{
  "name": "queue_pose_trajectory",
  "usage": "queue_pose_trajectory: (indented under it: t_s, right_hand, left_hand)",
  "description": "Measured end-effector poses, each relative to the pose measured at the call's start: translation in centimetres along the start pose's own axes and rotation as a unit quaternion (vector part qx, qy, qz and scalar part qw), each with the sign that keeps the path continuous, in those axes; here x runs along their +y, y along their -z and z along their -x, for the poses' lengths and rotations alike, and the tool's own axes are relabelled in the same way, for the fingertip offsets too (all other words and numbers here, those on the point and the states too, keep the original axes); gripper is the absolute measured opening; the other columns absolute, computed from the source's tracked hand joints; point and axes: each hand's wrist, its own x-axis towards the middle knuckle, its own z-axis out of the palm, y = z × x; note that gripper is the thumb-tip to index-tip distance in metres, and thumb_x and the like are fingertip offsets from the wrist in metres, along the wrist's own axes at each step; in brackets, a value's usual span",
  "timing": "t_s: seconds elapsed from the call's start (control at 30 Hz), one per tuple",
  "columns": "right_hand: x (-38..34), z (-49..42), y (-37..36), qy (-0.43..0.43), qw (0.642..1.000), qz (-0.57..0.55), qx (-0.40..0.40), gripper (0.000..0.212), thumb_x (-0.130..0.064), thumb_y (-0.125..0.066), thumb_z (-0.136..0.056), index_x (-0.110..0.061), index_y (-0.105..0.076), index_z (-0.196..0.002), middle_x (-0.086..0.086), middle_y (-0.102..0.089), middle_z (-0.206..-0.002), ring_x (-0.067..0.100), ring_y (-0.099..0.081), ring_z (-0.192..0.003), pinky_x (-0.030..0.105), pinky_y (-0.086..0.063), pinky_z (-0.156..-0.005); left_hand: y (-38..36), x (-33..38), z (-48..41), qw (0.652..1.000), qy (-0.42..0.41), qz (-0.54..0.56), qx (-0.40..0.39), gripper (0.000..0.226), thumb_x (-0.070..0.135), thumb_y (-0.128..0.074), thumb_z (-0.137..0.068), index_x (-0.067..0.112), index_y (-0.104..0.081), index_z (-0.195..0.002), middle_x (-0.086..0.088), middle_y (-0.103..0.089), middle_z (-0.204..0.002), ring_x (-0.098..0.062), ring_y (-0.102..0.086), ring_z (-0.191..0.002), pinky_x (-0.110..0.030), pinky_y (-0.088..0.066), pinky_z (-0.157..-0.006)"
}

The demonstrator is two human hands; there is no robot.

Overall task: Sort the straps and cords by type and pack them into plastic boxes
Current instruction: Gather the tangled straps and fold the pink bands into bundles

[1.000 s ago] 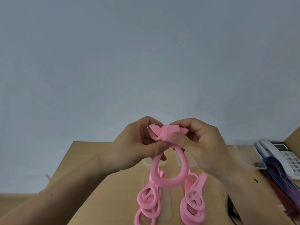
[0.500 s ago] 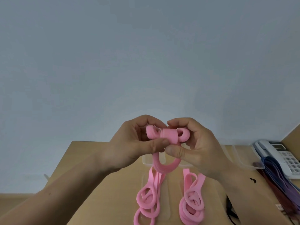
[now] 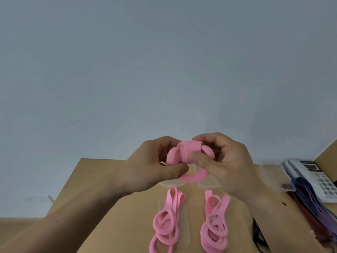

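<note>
While the wooden table [image 3: 102,179] fills the lower part of the view beneath a pale grey wall [image 3: 164,70], the left forearm is seen reaching up from the bottom left corner. The left hand [image 3: 151,167] is raised above the table with its fingers curled, and the left end of a pink strap [image 3: 190,151] is pinched between its thumb and fingertips. And there the strap is, held in the air between both hands, folded into a small bundle. A flat band is wrapped across its middle and one loop hangs below.

On the other side it is gripped by the right hand [image 3: 233,161]: the thumb is pressed flat on the front of the wrap, and the fingers are curled over the top and back.

Down below the hands, two more pink bundles are laid on the table, the left bundle [image 3: 166,223] and the right bundle [image 3: 215,229], side by side but apart. Each is rested on a clear plastic piece [image 3: 185,220]; whether lid or tray cannot be told. Clear plastic boxes [image 3: 170,183] are glimpsed just behind, mostly hidden by the hands.

Further right, another clear box [image 3: 269,181] is seen. Then comes a heap of purple and blue straps [image 3: 310,198] with dark red straps [image 3: 299,212] beside it. A white desk phone [image 3: 310,172] is partly overlapped by that heap at the far right.
</note>
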Motion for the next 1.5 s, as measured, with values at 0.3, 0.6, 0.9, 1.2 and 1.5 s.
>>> queue_pose_trajectory:
  t_s: [0.3,0.6,0.9,1.2,1.5]
  right_hand:
    - [0.9,0.5,-1.0,0.067,0.994,0.079,-0.013,0.027,-0.025,-0.074,-0.076,-0.029,-0.061,-0.1,-0.012,-0.063,-0.102,0.02,-0.064,-0.095,0.043,-0.056,-0.079]
    - [0.5,-0.2,-0.2,-0.046,0.994,-0.033,-0.093,0.032,-0.037,-0.069,-0.083,-0.027,-0.068,-0.113,0.0,-0.073,-0.101,0.02,-0.071,-0.083,0.027,-0.056,-0.07]
    - [0.5,-0.1,0.2,-0.06,0.993,-0.097,-0.012,0.024,-0.028,-0.075,-0.074,-0.02,-0.075,-0.097,0.007,-0.071,-0.083,0.023,-0.056,-0.054,0.031,-0.051,-0.058]
    - [0.5,-0.2,-0.3,-0.088,0.987,-0.133,0.006,0.022,-0.03,-0.071,-0.077,-0.014,-0.077,-0.092,0.012,-0.073,-0.084,0.025,-0.055,-0.057,0.028,-0.047,-0.051]
    - [0.5,-0.3,-1.0,-0.108,0.978,-0.177,0.018,0.026,-0.031,-0.077,-0.08,-0.007,-0.077,-0.09,0.016,-0.073,-0.086,0.02,-0.055,-0.055,0.025,-0.045,-0.047]
  left_hand:
    - [0.3,0.3,0.0,0.998,-0.005,0.058,0.011,0.023,0.023,-0.076,-0.077,0.019,-0.071,-0.099,-0.008,-0.07,-0.097,-0.025,-0.067,-0.074,-0.03,-0.053,-0.067]
    - [0.0,-0.5,0.1,0.985,-0.162,0.049,-0.043,0.02,0.007,-0.067,-0.087,0.003,-0.058,-0.104,-0.014,-0.065,-0.106,-0.044,-0.066,-0.099,-0.059,-0.053,-0.083]
    - [0.0,-1.0,0.1,0.989,-0.139,0.039,0.005,0.026,0.02,-0.071,-0.085,0.019,-0.061,-0.108,-0.001,-0.069,-0.095,-0.016,-0.064,-0.08,-0.017,-0.047,-0.066]
    - [-0.3,-1.2,0.1,0.965,-0.229,-0.104,0.069,0.017,0.033,-0.07,-0.087,0.027,-0.066,-0.102,0.004,-0.061,-0.099,-0.028,-0.065,-0.089,-0.037,-0.058,-0.073]
    - [-0.6,-2.0,-0.2,0.889,-0.353,-0.253,0.146,0.013,0.018,-0.064,-0.09,0.018,-0.059,-0.102,-0.002,-0.058,-0.096,-0.012,-0.062,-0.082,-0.021,-0.055,-0.065]
